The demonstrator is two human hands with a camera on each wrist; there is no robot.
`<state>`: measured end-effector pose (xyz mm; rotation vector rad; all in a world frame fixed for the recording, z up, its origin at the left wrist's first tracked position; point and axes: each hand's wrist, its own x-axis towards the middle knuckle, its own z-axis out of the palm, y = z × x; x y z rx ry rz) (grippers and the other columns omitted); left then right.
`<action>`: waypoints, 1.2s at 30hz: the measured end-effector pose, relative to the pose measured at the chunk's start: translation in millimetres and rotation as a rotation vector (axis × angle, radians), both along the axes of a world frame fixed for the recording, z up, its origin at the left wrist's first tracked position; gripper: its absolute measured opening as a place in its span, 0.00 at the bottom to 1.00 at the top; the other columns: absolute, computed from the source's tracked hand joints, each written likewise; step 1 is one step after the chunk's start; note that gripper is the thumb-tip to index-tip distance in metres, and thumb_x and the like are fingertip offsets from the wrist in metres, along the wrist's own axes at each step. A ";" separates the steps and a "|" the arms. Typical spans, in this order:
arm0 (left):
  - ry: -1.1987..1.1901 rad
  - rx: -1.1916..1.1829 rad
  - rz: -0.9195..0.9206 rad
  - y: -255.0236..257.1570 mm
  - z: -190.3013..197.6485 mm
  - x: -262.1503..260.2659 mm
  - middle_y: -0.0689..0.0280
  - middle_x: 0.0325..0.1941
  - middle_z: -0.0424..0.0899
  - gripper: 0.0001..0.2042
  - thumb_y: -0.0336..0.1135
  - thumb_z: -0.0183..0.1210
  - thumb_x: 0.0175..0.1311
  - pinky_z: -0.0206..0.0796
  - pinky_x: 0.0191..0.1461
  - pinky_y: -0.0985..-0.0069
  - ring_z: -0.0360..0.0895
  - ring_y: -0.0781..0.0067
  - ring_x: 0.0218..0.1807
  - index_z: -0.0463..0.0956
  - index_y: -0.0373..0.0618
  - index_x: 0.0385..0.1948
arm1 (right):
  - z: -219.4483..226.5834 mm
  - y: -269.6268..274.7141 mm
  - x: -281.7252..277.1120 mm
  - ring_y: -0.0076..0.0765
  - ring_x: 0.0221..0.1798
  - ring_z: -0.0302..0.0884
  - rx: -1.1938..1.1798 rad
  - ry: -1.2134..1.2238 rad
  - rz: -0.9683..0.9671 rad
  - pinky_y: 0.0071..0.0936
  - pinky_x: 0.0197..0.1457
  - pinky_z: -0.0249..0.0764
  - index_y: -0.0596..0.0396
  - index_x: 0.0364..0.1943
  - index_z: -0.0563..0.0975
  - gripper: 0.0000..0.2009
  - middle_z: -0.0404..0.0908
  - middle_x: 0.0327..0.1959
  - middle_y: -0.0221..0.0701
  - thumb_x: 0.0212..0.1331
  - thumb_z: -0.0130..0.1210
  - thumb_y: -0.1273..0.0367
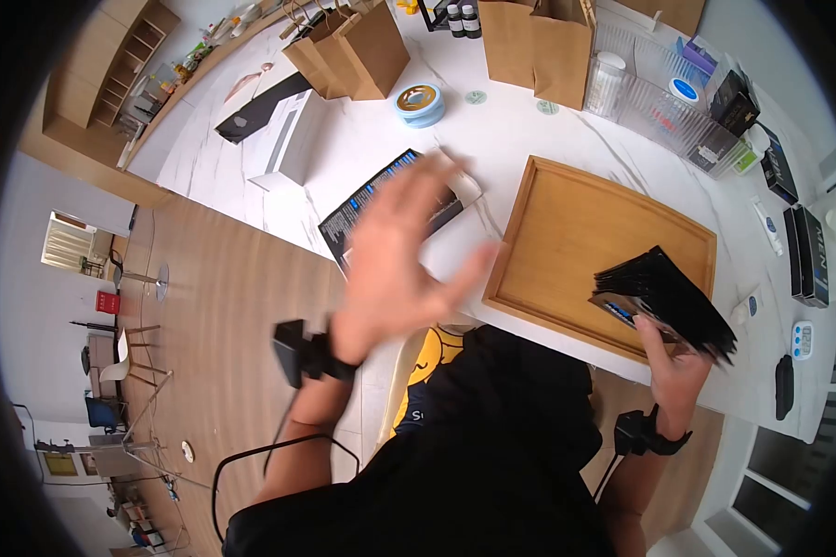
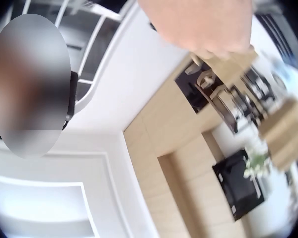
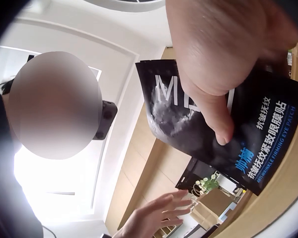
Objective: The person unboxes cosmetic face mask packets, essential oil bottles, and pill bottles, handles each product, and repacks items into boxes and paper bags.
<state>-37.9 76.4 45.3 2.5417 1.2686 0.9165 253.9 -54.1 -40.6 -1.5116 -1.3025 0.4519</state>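
Observation:
In the head view my right hand (image 1: 675,373) grips a fanned stack of black sachets (image 1: 667,299) over the right part of a wooden tray (image 1: 576,218). The thumb presses on the front sachet (image 3: 164,111) in the right wrist view, where blue and white print reads "eye patch". My left hand (image 1: 390,265) is raised, blurred, with fingers spread and nothing in them. Beneath it, a black printed box (image 1: 355,220) lies at the table's edge, partly hidden by the hand. The left wrist view shows only part of that hand (image 2: 203,22) against the room.
Behind the tray stand brown paper bags (image 1: 536,51) and a clear plastic bin (image 1: 664,116) of packages. A blue tape-like roll (image 1: 419,113) and a white box (image 1: 290,144) lie farther left. Black boxes (image 1: 805,255) and a small timer (image 1: 802,341) line the right side.

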 end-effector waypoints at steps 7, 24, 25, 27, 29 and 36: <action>0.449 -0.404 0.189 58.0 -23.3 -81.8 0.42 0.62 0.72 0.60 0.53 0.77 0.41 0.65 0.68 0.60 0.74 0.47 0.64 0.48 0.41 0.75 | 11.4 4.3 -3.2 0.35 0.37 0.83 -0.017 -0.095 -0.006 0.30 0.45 0.75 0.64 0.41 0.81 0.12 0.86 0.37 0.39 0.52 0.68 0.77; 0.083 0.549 0.064 22.7 -70.0 8.8 0.41 0.57 0.68 0.57 0.36 0.75 0.44 0.67 0.61 0.55 0.62 0.39 0.63 0.42 0.41 0.75 | 164.3 118.2 -55.2 0.42 0.47 0.80 -0.057 -0.189 1.054 0.32 0.52 0.74 0.60 0.58 0.72 0.25 0.81 0.45 0.41 0.55 0.66 0.69; -0.283 0.486 0.126 11.3 -56.2 16.4 0.43 0.60 0.65 0.52 0.33 0.73 0.48 0.69 0.61 0.59 0.66 0.40 0.62 0.46 0.42 0.75 | 170.6 127.4 -66.4 0.49 0.48 0.78 -0.131 -0.188 1.159 0.35 0.52 0.73 0.61 0.58 0.72 0.25 0.79 0.47 0.43 0.54 0.64 0.71; -0.603 0.251 0.118 14.4 -70.8 14.3 0.44 0.62 0.61 0.52 0.36 0.76 0.47 0.71 0.58 0.63 0.73 0.41 0.55 0.49 0.44 0.74 | 178.4 138.5 -72.0 0.52 0.49 0.77 -0.003 -0.472 1.257 0.37 0.54 0.73 0.61 0.55 0.73 0.23 0.77 0.49 0.41 0.54 0.62 0.72; -0.632 0.295 0.147 21.7 -79.7 15.0 0.44 0.61 0.60 0.51 0.38 0.77 0.45 0.72 0.56 0.63 0.74 0.41 0.52 0.52 0.42 0.71 | 184.7 140.1 -76.4 0.48 0.52 0.78 -0.106 -0.491 1.324 0.35 0.56 0.73 0.61 0.51 0.75 0.20 0.76 0.55 0.40 0.51 0.63 0.74; -0.075 0.388 0.116 29.5 -89.9 5.9 0.56 0.70 0.56 0.58 0.43 0.80 0.34 0.69 0.59 0.55 0.57 0.38 0.65 0.50 0.41 0.71 | 178.3 141.5 -70.6 0.37 0.49 0.80 -0.026 -0.468 1.084 0.28 0.53 0.74 0.63 0.54 0.75 0.23 0.76 0.60 0.37 0.49 0.63 0.78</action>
